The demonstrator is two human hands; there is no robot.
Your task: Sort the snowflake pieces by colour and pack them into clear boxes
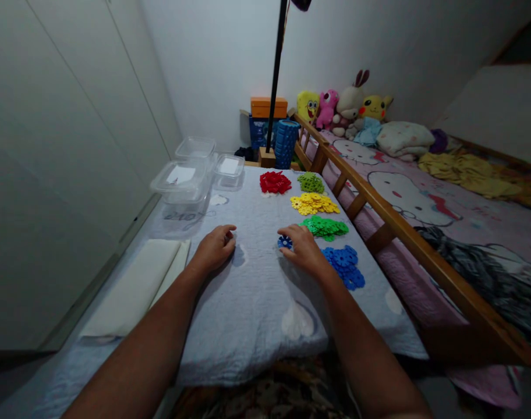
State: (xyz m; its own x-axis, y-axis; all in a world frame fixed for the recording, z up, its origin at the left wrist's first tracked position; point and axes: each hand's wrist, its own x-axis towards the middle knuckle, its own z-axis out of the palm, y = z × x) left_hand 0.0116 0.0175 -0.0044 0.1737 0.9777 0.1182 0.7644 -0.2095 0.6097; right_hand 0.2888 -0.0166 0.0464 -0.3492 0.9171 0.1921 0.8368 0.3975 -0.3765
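Note:
My right hand (304,249) pinches a dark blue flower-shaped plastic disc (285,242) by its edges, just above the cloth. Beside its wrist lies a pile of blue discs (344,265). Close behind the same hand is a pile of green discs (325,227). Yellow discs (314,203), light green discs (311,183) and red discs (275,183) form more piles farther back. My left hand (214,249) rests by the middle of the table, fingers curved and thumb apart, with nothing in it.
A pale blue cloth (248,308) covers the table. At left are a folded cream cloth (134,291) and clear plastic containers (184,186). A black pole (276,81) on a wooden block (266,157) stands behind. The bed's wooden rail (379,212) runs along the right.

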